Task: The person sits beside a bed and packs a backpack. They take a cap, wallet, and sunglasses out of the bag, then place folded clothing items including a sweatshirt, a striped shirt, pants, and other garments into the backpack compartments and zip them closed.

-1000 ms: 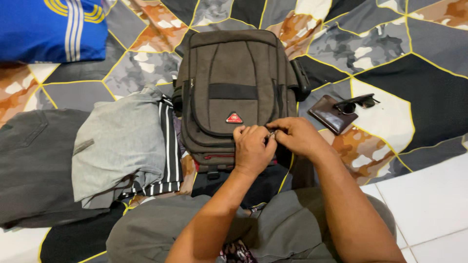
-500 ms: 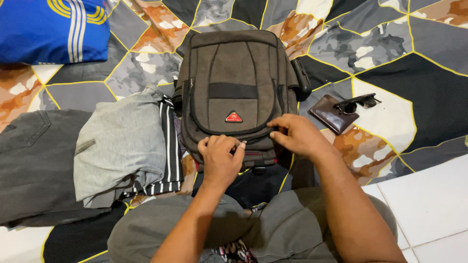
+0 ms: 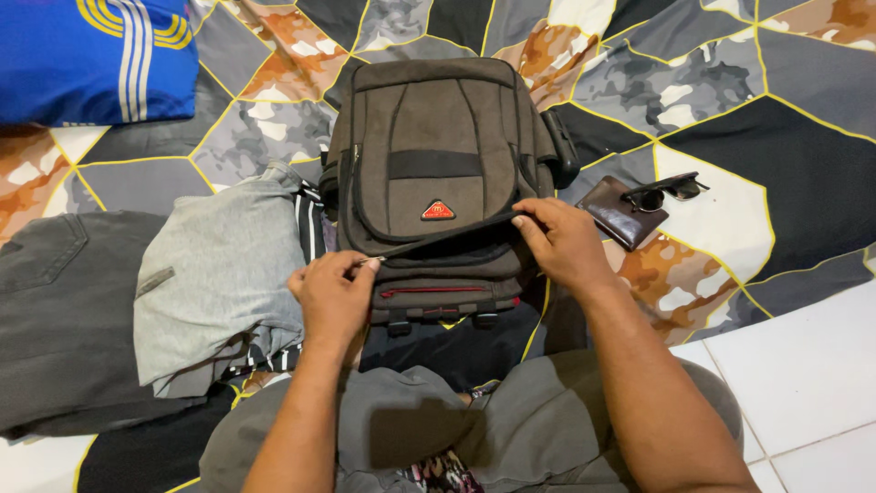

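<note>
A dark brown backpack [image 3: 438,155] lies flat on a patterned mat in front of me, with a small red triangular badge on its front pocket. My left hand [image 3: 333,297] pinches the zipper pull at the lower left corner of the pack. My right hand [image 3: 561,242] grips the edge of the pack at its lower right, by the zipper line. The zipper runs open between my two hands, showing a dark gap.
Folded grey garments [image 3: 219,274] and a dark grey one [image 3: 64,310] lie left of the pack. A blue striped cloth [image 3: 91,55] is at top left. A brown wallet [image 3: 620,212] with sunglasses [image 3: 666,192] sits right. White floor tiles [image 3: 803,374] lie at lower right.
My left hand has slid left along the zipper line, away from my right hand, and the zipper has opened. The right hand stayed at the pack's right edge.
</note>
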